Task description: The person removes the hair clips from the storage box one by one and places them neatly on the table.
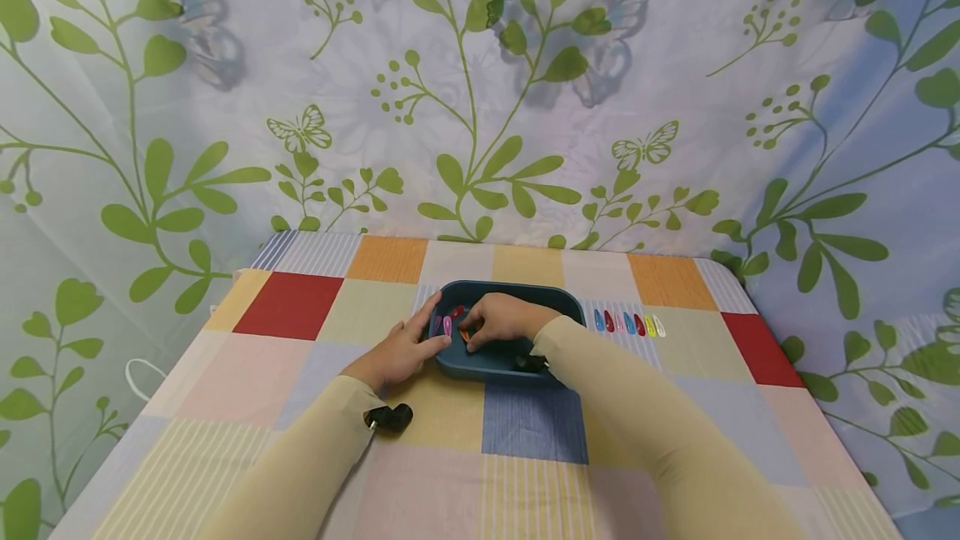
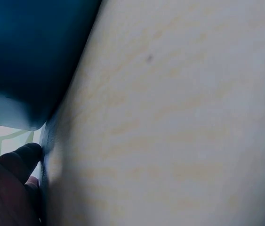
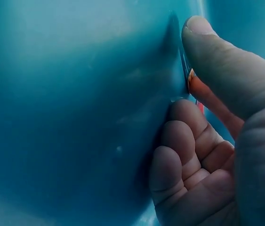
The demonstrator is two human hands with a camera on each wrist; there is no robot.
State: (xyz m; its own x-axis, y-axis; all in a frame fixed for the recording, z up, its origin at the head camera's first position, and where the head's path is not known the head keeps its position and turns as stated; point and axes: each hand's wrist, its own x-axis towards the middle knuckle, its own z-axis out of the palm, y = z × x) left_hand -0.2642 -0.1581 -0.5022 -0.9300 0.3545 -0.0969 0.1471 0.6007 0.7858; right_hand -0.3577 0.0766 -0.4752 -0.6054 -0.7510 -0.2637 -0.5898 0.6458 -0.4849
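Note:
A dark blue tray (image 1: 480, 375) sits on the patchwork cloth. My right hand (image 1: 504, 319) reaches down into it, its thumb and index finger pinching an orange hair clip (image 1: 465, 335) at the tray floor. In the right wrist view only a sliver of orange shows by the index finger, and the other fingers are curled. To the left of that hand lie a pink hair clip (image 1: 447, 325) and a red hair clip (image 1: 457, 311). My left hand (image 1: 401, 350) rests against the tray's left end with fingers extended, the thumb by the near-left rim.
Right of the tray, several hair clips (image 1: 630, 323) in blue, red, pink, yellow and white are lined up in a row. A patterned curtain (image 1: 480, 107) hangs behind the table. A white cable loop (image 1: 135, 377) shows at the table's left edge.

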